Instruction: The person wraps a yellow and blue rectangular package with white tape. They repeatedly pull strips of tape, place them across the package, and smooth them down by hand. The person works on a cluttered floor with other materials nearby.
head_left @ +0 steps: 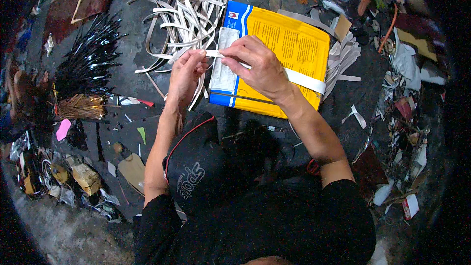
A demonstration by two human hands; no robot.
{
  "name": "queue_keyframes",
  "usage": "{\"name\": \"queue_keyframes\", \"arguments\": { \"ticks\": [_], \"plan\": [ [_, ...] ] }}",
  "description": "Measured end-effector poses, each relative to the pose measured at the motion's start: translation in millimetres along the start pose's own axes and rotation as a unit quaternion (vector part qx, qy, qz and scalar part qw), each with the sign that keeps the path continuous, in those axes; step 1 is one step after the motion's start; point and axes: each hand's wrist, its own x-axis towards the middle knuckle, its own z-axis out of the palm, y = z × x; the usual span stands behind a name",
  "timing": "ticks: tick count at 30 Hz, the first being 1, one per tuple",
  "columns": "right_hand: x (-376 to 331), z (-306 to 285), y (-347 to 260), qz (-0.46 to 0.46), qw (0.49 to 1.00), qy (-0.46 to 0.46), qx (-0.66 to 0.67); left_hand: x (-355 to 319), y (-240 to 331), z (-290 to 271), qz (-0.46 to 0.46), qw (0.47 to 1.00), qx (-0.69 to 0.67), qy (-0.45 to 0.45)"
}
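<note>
A person's black-clothed lap and one dark cap with red piping (201,162) filled the foreground, two bare forearms rising from black sleeves toward the work above. At far left, one bundle of glossy black sticks (88,61) fanned out over a single tuft of straw-coloured stems (81,107), with one pink scrap (63,129) just below and one wooden paddle-shaped piece (131,169) lower on the dark floor (132,93). The left hand (185,76) was closed narrowly, its fingertips pinching one end of a single white paper strip (212,53). Behind it lay a loose heap of white strips (189,17), too tangled to count. The right hand (257,64) gripped the same strip just beside the left, thumb and fingers curled over it, and rested on one yellow and blue packet (289,44), which one white band (306,81) crossed near the wrist. The strip hung taut between both hands, over the packet's left edge. A second, smaller sheaf of white strips (346,56) spread beyond the packet's right edge. At far right, mixed paper scraps (407,113) littered the floor, uncounted.
</note>
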Motion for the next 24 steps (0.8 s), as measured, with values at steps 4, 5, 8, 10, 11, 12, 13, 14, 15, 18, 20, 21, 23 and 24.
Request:
{"name": "queue_keyframes", "arguments": {
  "ticks": [4, 5, 8, 10, 11, 12, 13, 14, 15, 18, 20, 21, 23, 24],
  "plan": [
    [-0.4, 0.7, 0.5, -0.004, 1.0, 0.001, 0.005, 7.9, -5.3, -13.5, 0.006, 1.0, 0.0, 0.027],
    [-0.4, 1.2, 1.0, -0.007, 1.0, 0.002, 0.005, 13.8, -9.3, -22.6, 0.014, 1.0, 0.0, 0.007],
    [1.7, 1.7, 7.4, -0.019, 1.0, 0.005, -0.007, 27.0, -14.5, -32.8, 0.012, 0.999, 0.011, 0.039],
    [3.4, 5.4, 8.5, -0.025, 1.0, 0.012, 0.002, 39.5, -25.7, -61.4, -0.003, 0.999, -0.031, 0.023],
    [5.8, 6.5, 8.3, -0.031, 0.999, 0.016, 0.006, 42.6, -26.9, -69.9, -0.016, 0.997, -0.075, 0.026],
    [7.4, 7.1, 7.3, -0.032, 0.999, 0.016, 0.004, 45.7, -28.7, -77.6, -0.029, 0.992, -0.118, 0.029],
    [7.5, 6.9, 8.2, -0.03, 0.999, 0.016, -0.003, 40.2, -27.7, -69.2, -0.04, 0.978, -0.204, 0.0],
    [6.1, 6.8, 8.4, -0.027, 0.999, 0.018, -0.009, 28.7, -20.1, -47.0, -0.058, 0.953, -0.295, 0.048],
    [6.6, 6.6, 7.2, -0.024, 1.0, 0.018, -0.005, 15.5, -10.4, -33.9, -0.063, 0.931, -0.358, 0.004],
    [6.9, 4.9, 7.2, -0.024, 1.0, 0.017, -0.008, -16.0, 9.6, 11.2, -0.057, 0.96, -0.265, -0.068],
    [8.3, 7.2, 7.8, -0.044, 0.999, 0.019, -0.019, -11.3, 8.0, 24.4, 0.028, 0.995, -0.074, -0.058],
    [8.4, 8.2, 7.4, -0.044, 0.999, 0.019, -0.015, -12.3, 12.7, 26.5, 0.035, 0.999, 0.037, -0.006],
    [7.8, 8.5, 7.9, -0.041, 0.999, 0.019, -0.009, -8.0, 9.4, 20.8, 0.019, 0.999, 0.046, -0.012],
    [7.7, 7.9, 8.4, -0.042, 0.999, 0.013, -0.006, -6.2, 6.3, 17.8, 0.011, 0.999, 0.05, -0.015]
  ]
}}
